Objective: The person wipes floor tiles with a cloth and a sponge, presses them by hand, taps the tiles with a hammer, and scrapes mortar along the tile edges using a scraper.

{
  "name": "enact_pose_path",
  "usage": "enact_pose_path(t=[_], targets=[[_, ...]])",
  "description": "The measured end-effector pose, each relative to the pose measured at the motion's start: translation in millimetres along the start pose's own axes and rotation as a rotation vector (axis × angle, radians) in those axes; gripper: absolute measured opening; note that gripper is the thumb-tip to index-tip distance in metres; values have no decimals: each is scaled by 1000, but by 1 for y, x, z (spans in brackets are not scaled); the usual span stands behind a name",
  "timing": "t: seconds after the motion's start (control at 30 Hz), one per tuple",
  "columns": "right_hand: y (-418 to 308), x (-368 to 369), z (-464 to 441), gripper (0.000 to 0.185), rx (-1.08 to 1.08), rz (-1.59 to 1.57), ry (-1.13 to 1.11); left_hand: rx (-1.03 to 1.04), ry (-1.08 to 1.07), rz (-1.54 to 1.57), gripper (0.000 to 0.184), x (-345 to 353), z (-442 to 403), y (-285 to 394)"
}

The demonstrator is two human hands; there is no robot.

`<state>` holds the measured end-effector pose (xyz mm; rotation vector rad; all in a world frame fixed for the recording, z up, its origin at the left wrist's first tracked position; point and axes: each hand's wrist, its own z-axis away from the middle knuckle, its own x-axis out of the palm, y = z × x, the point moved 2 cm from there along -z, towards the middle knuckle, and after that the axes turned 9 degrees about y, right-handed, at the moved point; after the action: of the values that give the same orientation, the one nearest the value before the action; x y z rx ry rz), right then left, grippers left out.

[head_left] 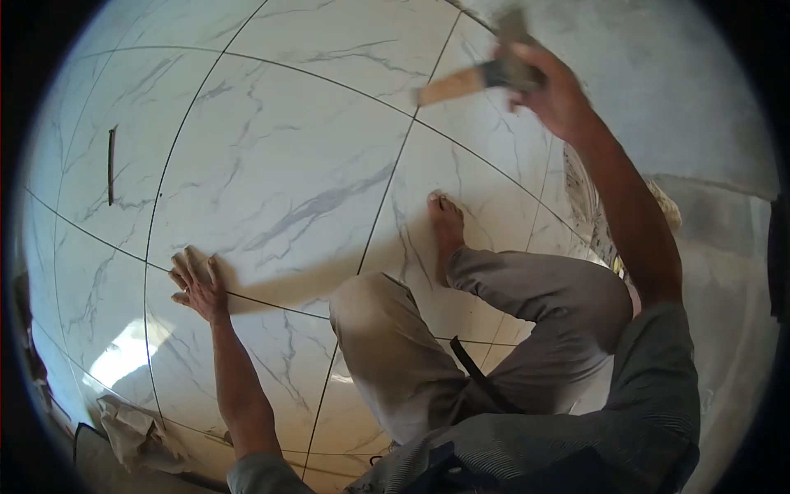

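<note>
My right hand [555,86] is raised at the upper right, closed around the head end of a hammer [453,86]. Its wooden handle points left, over a tile joint, and is blurred by motion; whether its tip touches the floor I cannot tell. My left hand [197,284] lies with fingers spread on the white marbled floor tiles [280,165], beside a dark joint line. Nothing is in that hand.
A thin dark stick [111,166] lies on the tiles at the left. Crumpled cloth [136,432] is at the lower left. Bare grey concrete [666,90] borders the tiles on the right. My bare foot [446,222] rests on a tile, and a patterned sack [583,198] is partly hidden behind my right arm.
</note>
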<state>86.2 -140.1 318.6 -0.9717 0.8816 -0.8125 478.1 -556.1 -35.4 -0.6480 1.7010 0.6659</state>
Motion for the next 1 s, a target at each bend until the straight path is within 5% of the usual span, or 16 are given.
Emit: enact_pose_path(t=[0.07, 0.3, 0.53, 0.73, 0.9, 1.0], targets=[[5, -66, 48, 41, 13, 76, 333, -1, -6, -7, 67, -4, -3, 4], [148, -265, 247, 24, 81, -162, 901, -12, -87, 40, 69, 4, -6, -4], [228, -297, 433, 35, 386, -115, 1470, -146, -404, 37, 73, -9, -32, 5], [228, -317, 449, 23, 353, -60, 1418, -257, -434, 101, 94, 2, -49, 75], [171, -388, 289, 23, 301, 112, 1237, -408, -551, 67, 108, -33, -35, 174], [133, -430, 150, 21, 421, 335, 860, -387, -563, 90, 110, -28, -33, 165]])
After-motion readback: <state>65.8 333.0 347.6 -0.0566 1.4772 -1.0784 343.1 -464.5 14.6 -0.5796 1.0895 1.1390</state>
